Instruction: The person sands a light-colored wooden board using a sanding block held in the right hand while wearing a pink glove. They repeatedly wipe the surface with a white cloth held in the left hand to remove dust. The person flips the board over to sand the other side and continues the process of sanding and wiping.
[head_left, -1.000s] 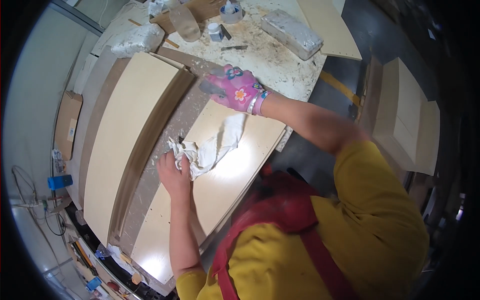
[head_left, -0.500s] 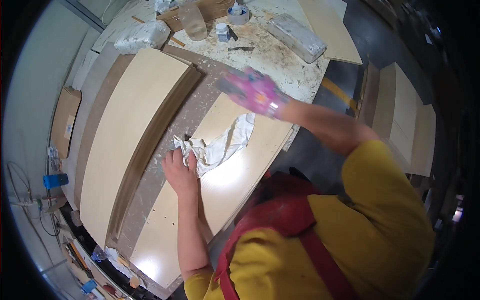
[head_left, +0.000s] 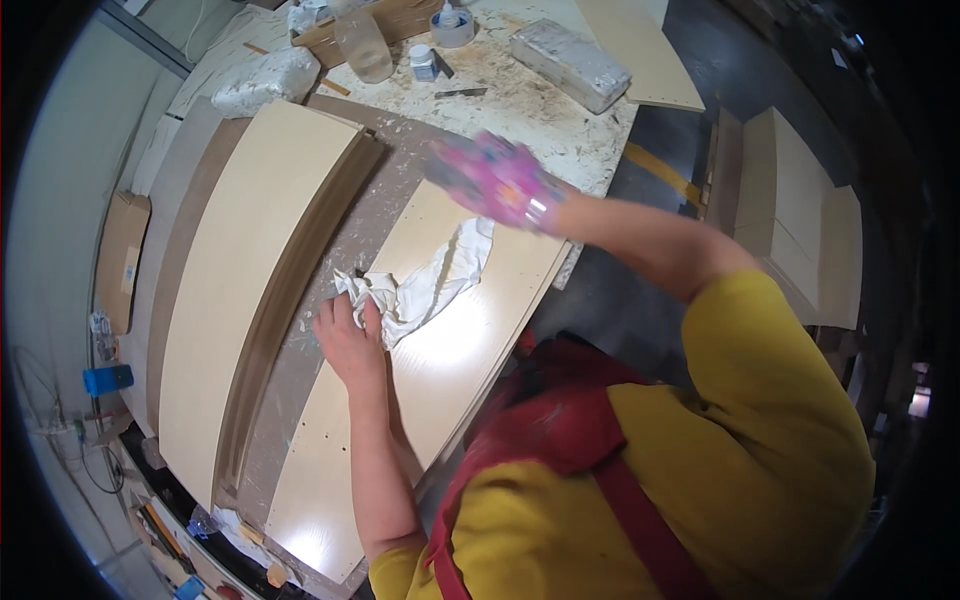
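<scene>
Start with the stained worktable (head_left: 575,130), reaching away to the far side. On its left, see a stack of curved pale panels (head_left: 250,220), lying lengthwise from near to far. To the right of that, find the pale flat panel (head_left: 440,380) beneath both hands, on the near side of the table. For good work on this surface, probably best to steady the panel from its left edge, sweep the gloved palm flat and lengthwise, and ease off toward the far corner. Also worth gathering in the crumpled white cloth (head_left: 440,290), strewn over the panel from its left edge toward the far end, so as not to snag it mid-stroke. Over the panel's far end, the right hand (head_left: 497,180) in a pink flowered glove, blurred: fingers apparently extended, spacing lost. Impossible to tell whether touching the panel or holding anything. At the left edge, the bare left hand (head_left: 348,340), against the cloth's left end: fingers bent, thumb apart from them, cloth met at the tips. Impossible to tell whether pinched or merely pressed.
</scene>
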